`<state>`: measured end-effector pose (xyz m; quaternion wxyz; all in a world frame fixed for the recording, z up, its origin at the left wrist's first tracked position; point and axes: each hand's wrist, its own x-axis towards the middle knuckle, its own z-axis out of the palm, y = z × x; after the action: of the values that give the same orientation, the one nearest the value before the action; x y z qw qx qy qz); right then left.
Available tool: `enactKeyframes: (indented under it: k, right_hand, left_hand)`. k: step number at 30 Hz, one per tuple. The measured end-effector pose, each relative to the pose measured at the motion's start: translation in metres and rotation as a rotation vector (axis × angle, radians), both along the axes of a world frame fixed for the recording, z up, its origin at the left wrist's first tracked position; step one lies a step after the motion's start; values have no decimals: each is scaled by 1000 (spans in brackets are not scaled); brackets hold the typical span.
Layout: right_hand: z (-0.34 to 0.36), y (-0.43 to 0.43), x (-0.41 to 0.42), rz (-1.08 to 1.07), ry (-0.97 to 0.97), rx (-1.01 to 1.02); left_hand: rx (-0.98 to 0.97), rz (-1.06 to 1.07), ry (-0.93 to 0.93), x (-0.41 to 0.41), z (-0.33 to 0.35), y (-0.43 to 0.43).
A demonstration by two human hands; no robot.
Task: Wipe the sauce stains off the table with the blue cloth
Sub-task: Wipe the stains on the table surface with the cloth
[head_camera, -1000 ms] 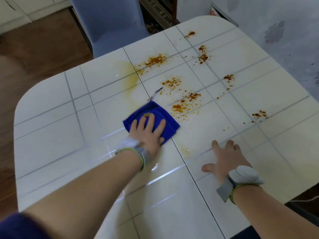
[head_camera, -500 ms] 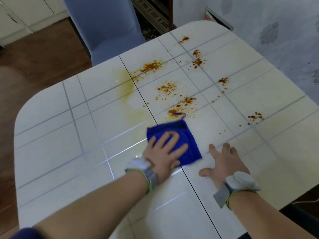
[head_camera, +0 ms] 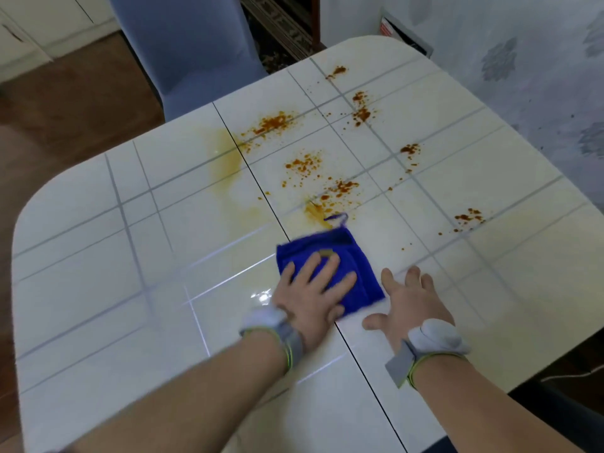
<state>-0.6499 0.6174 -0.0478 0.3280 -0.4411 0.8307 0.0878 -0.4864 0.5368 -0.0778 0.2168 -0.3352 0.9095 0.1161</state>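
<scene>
A folded blue cloth (head_camera: 356, 259) lies flat on the white tiled table (head_camera: 98, 256), just right of the table's dark centre seam. My left hand (head_camera: 313, 289) presses down on the cloth with fingers spread. My right hand (head_camera: 408, 302) rests flat on the table beside the cloth's right edge, fingers apart, holding nothing. Orange-brown sauce stains (head_camera: 340, 188) are scattered over the far middle and right of the table. A pale yellow smear (head_camera: 225, 161) runs left of the seam, and a short smear (head_camera: 315, 210) sits just beyond the cloth.
A grey-blue chair (head_camera: 192, 50) stands at the table's far side. A patterned wall (head_camera: 523, 60) runs along the right. Brown wooden floor (head_camera: 75, 103) lies to the left. The table's rounded edges are near on the left and right.
My left hand has slid the cloth to the right and toward me, across the centre seam, leaving a smear where a stain patch was. My right hand has stayed in place.
</scene>
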Motion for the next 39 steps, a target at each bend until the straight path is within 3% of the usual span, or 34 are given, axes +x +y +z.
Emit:
enactKeyframes:
  k: [3,5,10,14,19,22,24,27,29,35,39]
  right_hand:
    - [-1,-2,-1,-22,-34,31]
    - [0,0,0,-25,-29,31]
    - [-4,7,-1,26,1,-54]
    - [-4,21,-7,-63,-113,-190]
    - [-3,52,-42,-245,-43,-371]
    - [-9,67,-75,-229,22,-318]
    - [-9,74,-93,-172,73,-137]
    - [-2,75,-104,-200,66,79]
    - [1,74,-107,-232,13,98]
    - [12,72,-138,-144,22,103]
    - [16,77,-165,-167,31,132]
  left_hand:
    - [-40,135,-49,-18,3,-51]
    - [-26,159,-25,-24,1,-35]
    - [48,28,119,-4,-5,56]
    - [47,-121,35,-12,-1,1]
    - [35,72,58,-48,5,0]
    - [44,-65,113,-33,2,45]
    - [50,-125,129,-20,9,64]
    - [90,-266,-20,-25,18,48]
    - [101,-335,-129,-56,28,31]
    - [35,-309,-80,-177,11,6]
    - [-2,-335,-96,-160,9,31]
